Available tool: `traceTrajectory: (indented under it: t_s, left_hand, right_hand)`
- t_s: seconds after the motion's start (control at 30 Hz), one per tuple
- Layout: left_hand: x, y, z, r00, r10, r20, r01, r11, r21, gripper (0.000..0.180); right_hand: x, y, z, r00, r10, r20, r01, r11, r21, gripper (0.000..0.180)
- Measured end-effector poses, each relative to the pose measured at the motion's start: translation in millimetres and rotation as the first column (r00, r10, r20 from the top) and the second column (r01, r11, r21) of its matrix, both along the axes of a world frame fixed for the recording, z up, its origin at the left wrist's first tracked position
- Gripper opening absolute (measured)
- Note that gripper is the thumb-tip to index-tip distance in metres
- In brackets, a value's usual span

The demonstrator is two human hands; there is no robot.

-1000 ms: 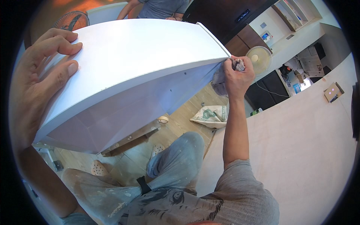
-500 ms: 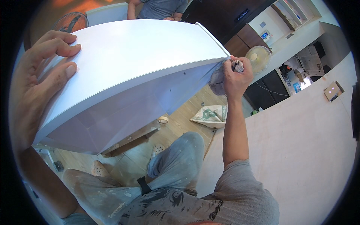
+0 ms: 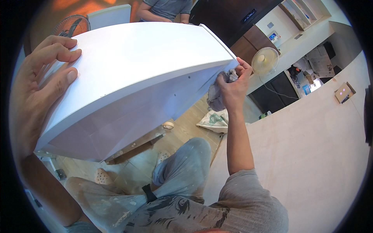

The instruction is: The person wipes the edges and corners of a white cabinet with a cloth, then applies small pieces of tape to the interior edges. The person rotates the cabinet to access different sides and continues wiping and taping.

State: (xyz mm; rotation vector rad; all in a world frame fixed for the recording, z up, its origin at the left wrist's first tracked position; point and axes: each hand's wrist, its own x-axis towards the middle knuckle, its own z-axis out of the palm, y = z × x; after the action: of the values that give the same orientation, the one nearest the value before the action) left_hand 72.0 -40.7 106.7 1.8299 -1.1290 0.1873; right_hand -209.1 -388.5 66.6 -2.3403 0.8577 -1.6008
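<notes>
Light wood-look flooring (image 3: 185, 130) lies beneath the person's perforated pale shoes (image 3: 103, 176), and a large pale board-like surface (image 3: 299, 155) fills the right side. Nearest are the person's paint-marked grey trousers (image 3: 180, 167) and grey T-shirt (image 3: 178, 215). The left hand (image 3: 37, 93) sits at the near left end of a long white furniture piece (image 3: 147, 44), fingers slightly spread, their tips resting on its smooth top, thumb apart from them. The piece stretches across in front of the person, its shaded near side showing two small dark holes. At its right corner, the right hand (image 3: 236, 87) has its fingers curled, bunching a grey cloth (image 3: 216, 97) between thumb and fingers, with some fingertips at the corner itself; part of the cloth hangs below. Down on the floor beyond the knees are a roll of tape (image 3: 168, 125) and a white bag with green print (image 3: 213, 121). Farther off, a cream fan (image 3: 265, 61) stands past the right hand, a co-worker in a dark grey shirt (image 3: 163, 7) is behind the piece, and a wire-guarded fan (image 3: 72, 25) stands at upper left.
</notes>
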Motion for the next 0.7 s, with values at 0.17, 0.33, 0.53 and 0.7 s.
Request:
traceTrajectory:
  t_s: [0.17,0.33,0.53,0.7]
  left_hand:
    - [8,1,1,0.997,-0.021,0.08,0.02,1.0,0.021,0.04]
    - [-5,0,9,0.999,0.035,0.022,-0.036,0.998,0.058,0.04]
    - [8,0,-3,0.998,-0.021,0.062,0.02,1.0,0.019,0.042]
    - [10,4,1,0.995,-0.035,0.093,0.032,0.999,0.034,0.04]
  right_hand:
    - [-14,3,10,0.995,0.063,-0.072,-0.061,0.998,0.031,0.06]
    - [-10,4,20,1.0,0.01,0.008,-0.01,1.0,-0.001,0.058]
    - [-3,1,24,0.998,-0.068,0.002,0.068,0.997,-0.037,0.05]
    - [6,-1,21,0.993,-0.109,0.042,0.113,0.987,-0.111,0.047]
